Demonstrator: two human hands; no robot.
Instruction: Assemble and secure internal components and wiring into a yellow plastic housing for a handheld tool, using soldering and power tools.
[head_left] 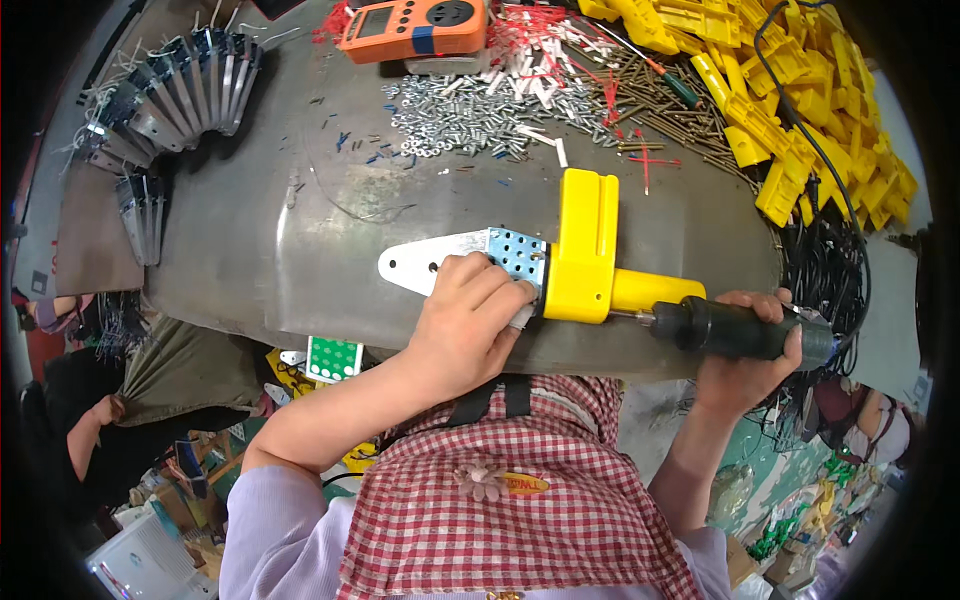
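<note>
My left hand (470,310) presses curled fingers onto the yellow housing's perforated metal plate (455,262) while my right hand (745,335) grips the electric screwdriver (735,328).

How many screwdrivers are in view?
2: a powered one in the right hand, at the yellow housing; a green-handled one on the screw pile. Others may be buried.

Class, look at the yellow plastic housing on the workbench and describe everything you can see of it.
The yellow housing is glossy moulded plastic, roughly T-shaped, with a slotted upper end and a stub pointing right. It lies flat on the grey metal bench. A perforated metal plate projects from its left side, pressed down by the left hand. The right hand holds a dark-handled screwdriver whose tip meets the stub.
</note>
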